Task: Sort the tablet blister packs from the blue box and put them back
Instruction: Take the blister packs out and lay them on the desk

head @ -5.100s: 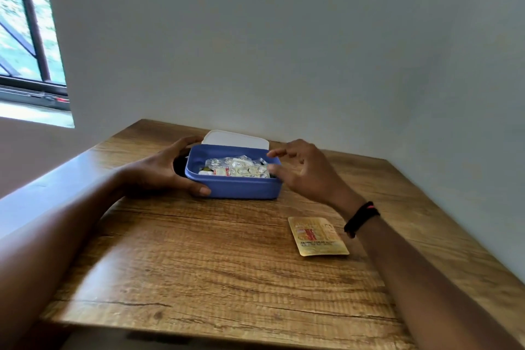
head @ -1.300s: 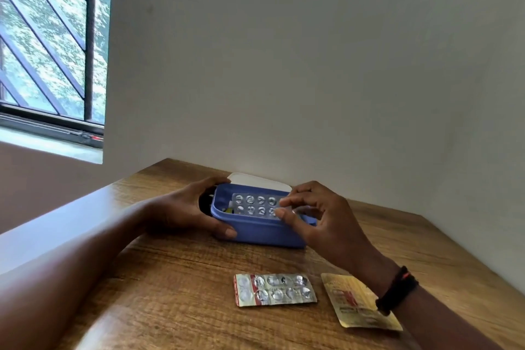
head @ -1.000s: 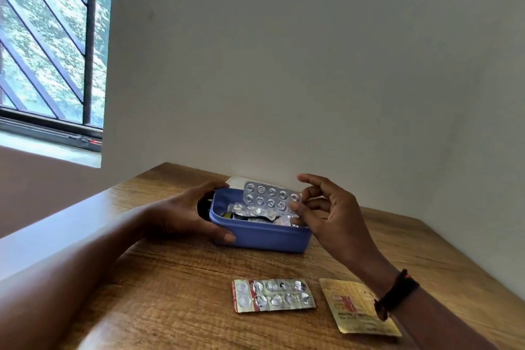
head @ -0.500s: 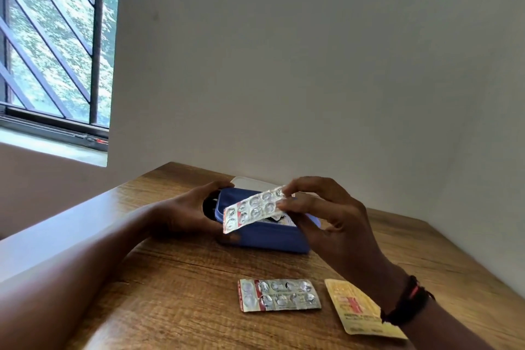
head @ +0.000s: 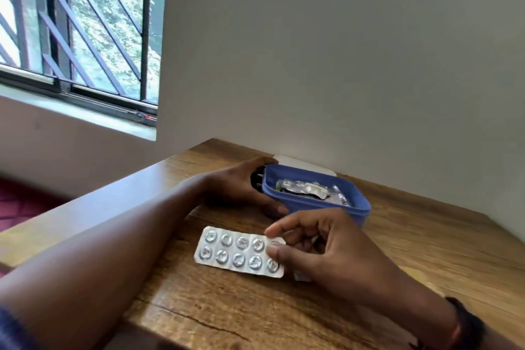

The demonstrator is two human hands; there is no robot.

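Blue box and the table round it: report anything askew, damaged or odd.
Inside the blue plastic box, the silver foil blister packs lie crumpled in a loose jumble, not stacked. The wooden table has a dark crack near its front edge. Nothing has spilled.

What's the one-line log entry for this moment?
left hand: holds blue box | right hand: pinches silver blister pack | blue box: more packs inside

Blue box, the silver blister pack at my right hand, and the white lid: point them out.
blue box (head: 349,213): head view, front wall near its right corner.
blister pack (head: 235,250): head view, middle of its silver face.
white lid (head: 306,163): head view, bare strip behind the box.
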